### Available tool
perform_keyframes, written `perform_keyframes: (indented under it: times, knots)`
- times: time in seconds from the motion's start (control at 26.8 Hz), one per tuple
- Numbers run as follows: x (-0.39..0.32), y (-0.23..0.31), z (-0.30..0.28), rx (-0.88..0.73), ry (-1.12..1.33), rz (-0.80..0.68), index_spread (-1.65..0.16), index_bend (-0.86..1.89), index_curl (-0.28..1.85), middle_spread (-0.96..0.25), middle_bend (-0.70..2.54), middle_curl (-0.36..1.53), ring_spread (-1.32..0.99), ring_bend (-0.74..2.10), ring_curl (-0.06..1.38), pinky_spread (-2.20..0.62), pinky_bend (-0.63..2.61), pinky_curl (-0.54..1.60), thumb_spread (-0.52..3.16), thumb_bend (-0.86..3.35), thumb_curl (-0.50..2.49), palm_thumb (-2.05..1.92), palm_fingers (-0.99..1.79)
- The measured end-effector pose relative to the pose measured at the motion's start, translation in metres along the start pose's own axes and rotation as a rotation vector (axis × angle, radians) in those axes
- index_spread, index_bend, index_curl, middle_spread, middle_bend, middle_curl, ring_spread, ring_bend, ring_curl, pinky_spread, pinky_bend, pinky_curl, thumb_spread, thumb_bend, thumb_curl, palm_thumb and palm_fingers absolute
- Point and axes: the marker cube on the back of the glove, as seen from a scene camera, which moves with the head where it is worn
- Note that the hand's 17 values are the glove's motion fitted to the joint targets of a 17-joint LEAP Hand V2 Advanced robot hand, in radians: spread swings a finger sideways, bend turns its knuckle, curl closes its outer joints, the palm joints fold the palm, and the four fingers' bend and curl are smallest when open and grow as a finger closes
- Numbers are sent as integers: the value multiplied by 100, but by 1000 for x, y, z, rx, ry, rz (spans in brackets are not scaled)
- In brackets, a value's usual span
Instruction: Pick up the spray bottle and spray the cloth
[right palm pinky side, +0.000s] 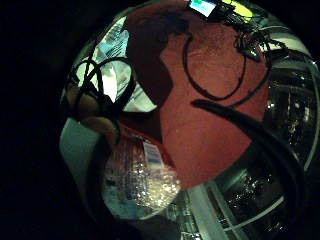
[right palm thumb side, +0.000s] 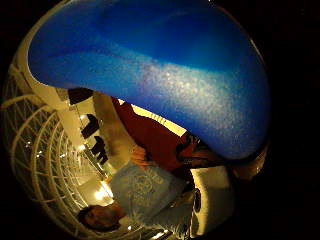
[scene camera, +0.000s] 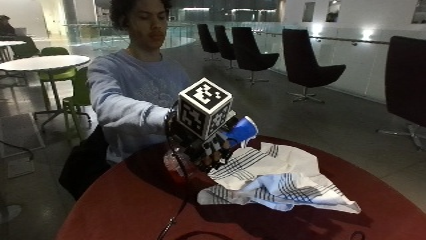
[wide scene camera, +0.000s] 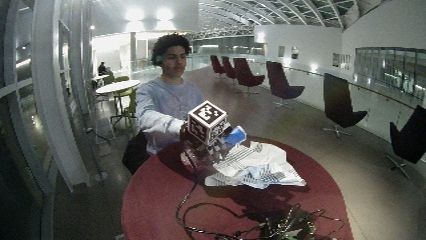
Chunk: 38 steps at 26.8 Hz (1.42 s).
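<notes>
My right hand (scene camera: 200, 142), fingers (scene camera: 212, 159) curled round the spray bottle (scene camera: 239, 131) lifted above the red bench (scene camera: 126, 205) just beside the crumpled cloth (scene camera: 279, 175); a misaimed nozzle would likely wet the bench instead.

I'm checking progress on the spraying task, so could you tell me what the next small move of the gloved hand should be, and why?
Probably squeeze the trigger. The gloved right hand already grips the spray bottle, lifted off the red table, and its blue head points toward the crumpled striped cloth lying just beside it. Whether a finger sits on the trigger cannot be seen, so a small regrip may come first.
</notes>
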Motion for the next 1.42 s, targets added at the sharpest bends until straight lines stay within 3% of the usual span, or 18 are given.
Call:
perform_keyframes:
  times: [0.93, 1.15, 1.42]
  knots:
    - [-11, -3, 10, -4, -31, -28, -25, 9, 21, -7, 29, 45, -8, 62, 39, -11, 49, 39, 77, -3, 60, 93, 113]
    - [-31, 3, 16, 117, -239, -166, -25, 8, 21, -7, 29, 45, -8, 62, 39, -11, 49, 39, 77, -3, 60, 93, 113]
    - [-94, 28, 21, 321, -667, -414, -25, 8, 21, -7, 29, 45, -8, 62, 39, -11, 49, 39, 77, -3, 60, 93, 113]
